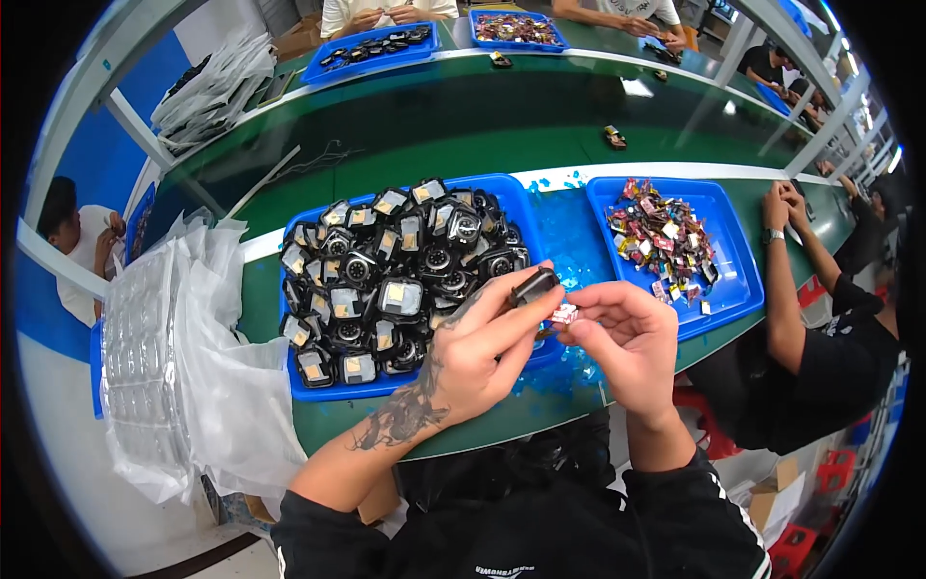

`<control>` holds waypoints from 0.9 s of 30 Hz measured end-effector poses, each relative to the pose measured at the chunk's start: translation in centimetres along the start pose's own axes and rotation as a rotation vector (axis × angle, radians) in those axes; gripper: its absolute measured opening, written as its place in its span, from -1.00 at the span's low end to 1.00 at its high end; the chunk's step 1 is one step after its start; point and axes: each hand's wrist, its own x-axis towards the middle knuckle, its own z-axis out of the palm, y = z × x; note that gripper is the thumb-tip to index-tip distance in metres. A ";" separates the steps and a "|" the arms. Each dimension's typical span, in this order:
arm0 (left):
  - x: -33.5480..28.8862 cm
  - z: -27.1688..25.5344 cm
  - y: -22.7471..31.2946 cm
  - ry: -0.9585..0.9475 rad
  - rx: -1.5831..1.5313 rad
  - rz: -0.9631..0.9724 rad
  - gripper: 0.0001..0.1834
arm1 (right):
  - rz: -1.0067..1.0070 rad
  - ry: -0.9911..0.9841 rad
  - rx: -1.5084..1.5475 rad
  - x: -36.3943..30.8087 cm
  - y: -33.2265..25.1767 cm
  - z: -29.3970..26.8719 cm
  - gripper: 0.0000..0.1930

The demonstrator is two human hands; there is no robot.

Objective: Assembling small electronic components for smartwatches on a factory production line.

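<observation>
My left hand (487,352) is closed round a black watch case (534,288), held above the right edge of a large blue tray (529,207). In that tray lie heaped black watch cases (400,297), some with light grey and tan faces up, others with round dark backs up. Thumb and forefinger of my right hand (625,338) pinch a small red-and-white piece (564,314) right beside the held case. Whether the piece is still joined to the case I cannot tell. A second blue tray (738,289) to the right holds a pile of small red, white and yellow pieces (666,232).
The trays rest on a green worktable (463,429) with blue bits between them. Clear plastic blister sheets (145,357) are stacked at the left. Beyond runs a green conveyor belt (405,135) carrying a few small parts. Co-workers sit across, at left and close at right; grey posts frame the bench.
</observation>
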 end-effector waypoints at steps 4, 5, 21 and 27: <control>0.0 -0.1 0.0 -0.010 0.024 -0.006 -0.68 | 0.054 -0.067 0.089 0.1 0.1 -0.9 -0.85; 0.0 -0.1 -0.2 -0.013 0.113 0.063 -0.69 | 0.054 -0.075 0.031 0.3 0.1 -1.2 -0.86; 0.1 -0.3 -0.2 -0.190 -0.601 -0.773 -0.81 | -0.004 -0.071 -0.256 0.3 -0.2 -0.8 -0.60; 0.0 0.2 0.4 -0.185 -0.586 -0.666 -0.71 | -0.002 -0.021 -0.262 0.5 0.8 -0.3 -0.57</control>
